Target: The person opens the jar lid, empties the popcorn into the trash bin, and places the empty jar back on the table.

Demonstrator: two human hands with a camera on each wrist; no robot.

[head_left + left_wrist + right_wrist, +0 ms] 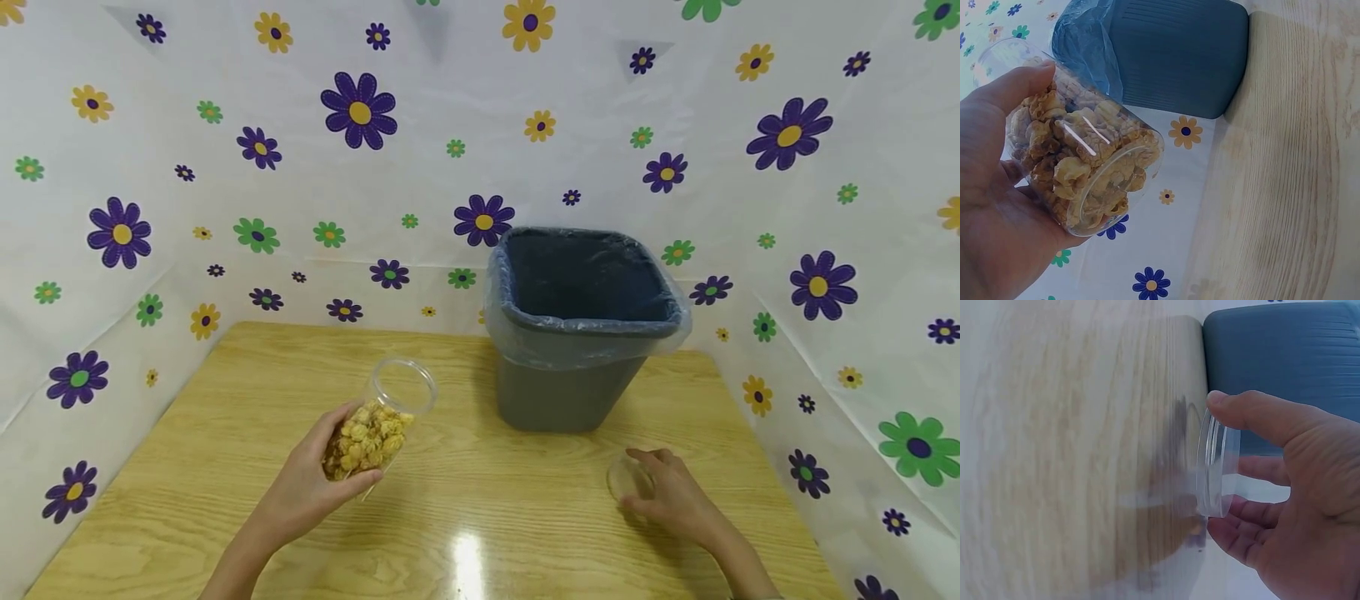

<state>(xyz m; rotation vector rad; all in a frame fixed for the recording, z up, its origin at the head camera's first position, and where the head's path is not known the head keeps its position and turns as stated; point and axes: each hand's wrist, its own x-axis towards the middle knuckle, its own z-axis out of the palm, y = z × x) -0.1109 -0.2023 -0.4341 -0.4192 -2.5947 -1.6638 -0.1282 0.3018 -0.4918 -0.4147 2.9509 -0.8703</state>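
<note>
A clear jar [405, 387] of yellow-brown popcorn [367, 440] is gripped in my left hand [318, 479], tilted, its uncapped mouth pointing up and to the right. In the left wrist view, thumb and fingers wrap the jar [1094, 140] from both sides. My right hand [670, 496] pinches a round clear lid [627, 479] by its edge, low over the table at the right. The right wrist view shows the lid [1213, 465] on its side between thumb and fingers; whether it touches the table is hard to tell.
A grey bin [566, 392] with a clear plastic liner [585, 346] folded over its rim stands at the back right of the wooden table [465, 483]. White flowered sheeting [442, 108] walls off the back and both sides.
</note>
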